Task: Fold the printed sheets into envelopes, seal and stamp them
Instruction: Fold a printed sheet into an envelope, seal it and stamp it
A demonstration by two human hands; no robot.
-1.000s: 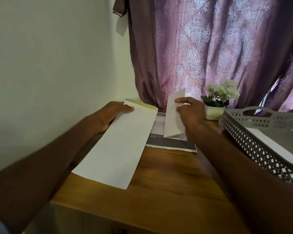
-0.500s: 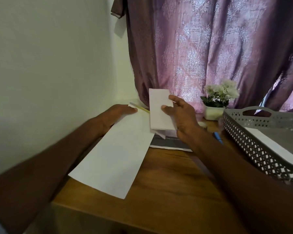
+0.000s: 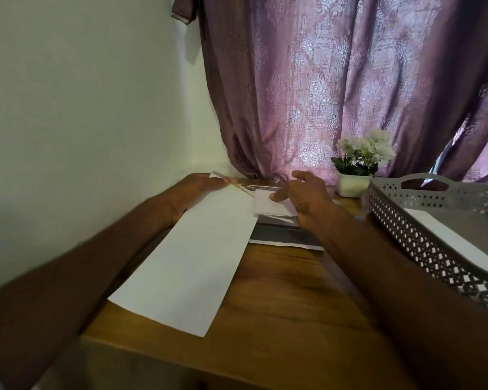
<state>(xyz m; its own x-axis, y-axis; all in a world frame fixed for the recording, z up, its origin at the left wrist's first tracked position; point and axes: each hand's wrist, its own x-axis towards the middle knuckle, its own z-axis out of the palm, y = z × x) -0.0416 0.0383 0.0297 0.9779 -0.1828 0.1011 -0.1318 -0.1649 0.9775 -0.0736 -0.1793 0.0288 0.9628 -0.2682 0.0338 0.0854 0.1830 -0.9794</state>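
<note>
A long white envelope lies tilted over the left part of the wooden table, its open yellow-edged flap at the far end. My left hand holds that far end, fingers over the flap. My right hand pinches a folded white sheet lying low right at the envelope's mouth. Under it lies a stack of printed sheets with a dark band.
A grey perforated tray holding a white sheet stands at the right. A small white pot with white flowers sits at the back by the purple curtain. A white wall runs along the left edge.
My right hand has lowered the folded sheet from upright to nearly flat and brought it to the envelope's open end. My left hand has kept its hold on the envelope.
</note>
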